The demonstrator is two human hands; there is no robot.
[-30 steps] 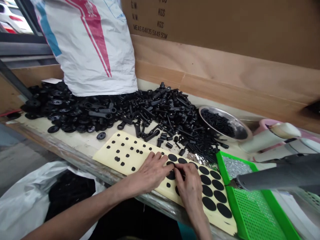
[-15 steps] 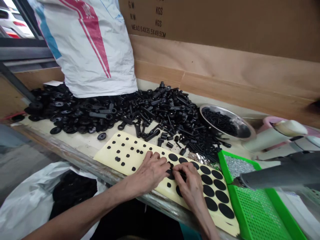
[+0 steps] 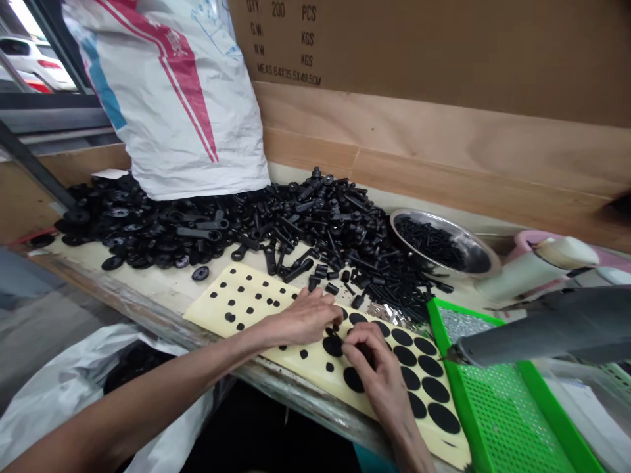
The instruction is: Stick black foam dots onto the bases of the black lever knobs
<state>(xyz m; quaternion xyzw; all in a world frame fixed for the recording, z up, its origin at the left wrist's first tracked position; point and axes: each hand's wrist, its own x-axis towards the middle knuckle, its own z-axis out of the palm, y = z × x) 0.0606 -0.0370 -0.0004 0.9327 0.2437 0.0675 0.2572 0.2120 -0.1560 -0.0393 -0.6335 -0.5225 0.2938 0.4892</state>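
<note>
The left hand [image 3: 308,317] lies on a cream sheet [image 3: 236,309] of black pads, its fingers loosely together; the right hand [image 3: 374,374] bunches its fingertips [image 3: 355,349] at the pads, though whether they pinch one is hidden. A snagged pad could fold, and a wide sweep past the sheet's far side could drag in the heaped black parts [image 3: 296,223]. The sheet's near side runs along the bench edge [image 3: 148,305], so a slip could drop pads toward the white bag [image 3: 64,407]. Right of the sheet, the green tray [image 3: 466,420] limits room; its left end is roomier.
</note>
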